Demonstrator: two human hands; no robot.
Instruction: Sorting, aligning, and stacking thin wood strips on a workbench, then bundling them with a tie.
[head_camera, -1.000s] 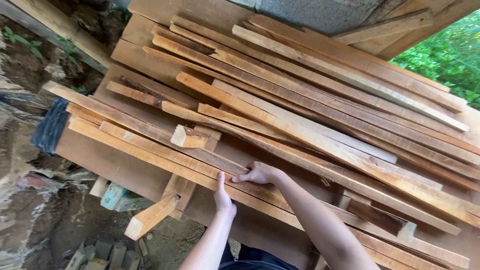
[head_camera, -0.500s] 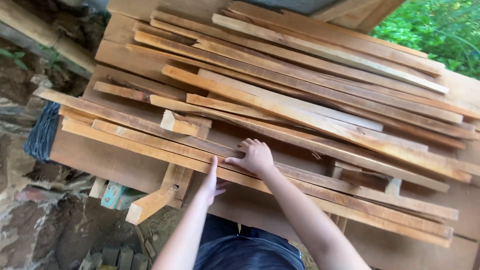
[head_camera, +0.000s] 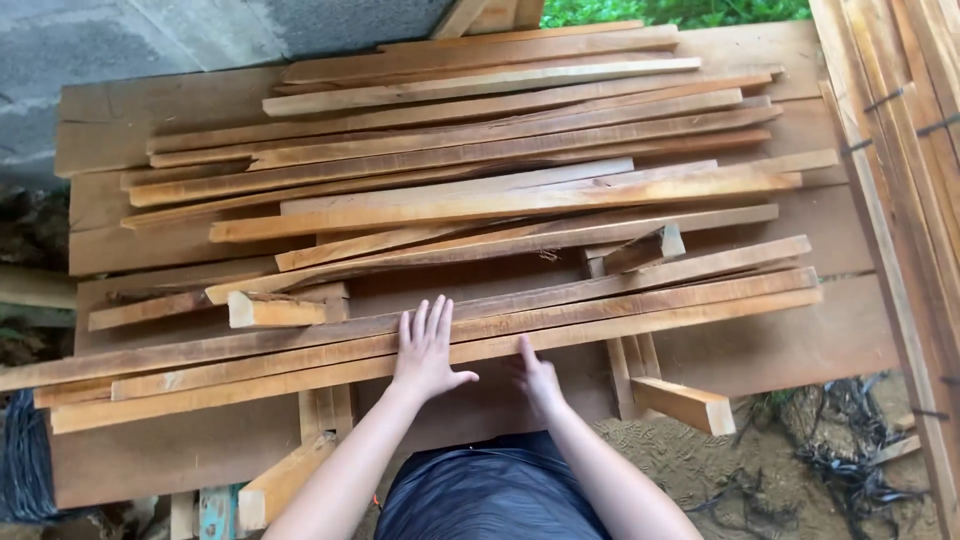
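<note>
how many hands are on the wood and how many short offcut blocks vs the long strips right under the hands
Hands on the wood: 2, the left hand flat with fingers spread and the right hand
Short offcut blocks: 3, at and
Long strips under the hands: 3, nearest one
Total: 8

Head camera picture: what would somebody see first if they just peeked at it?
First, the big messy pile of long wooden slats spread across the flat boards. Next, two bare hands at the near edge: the left hand lies flat with fingers spread on the front slats, and the right hand touches the nearest slat. A short block sits left of them.
</note>
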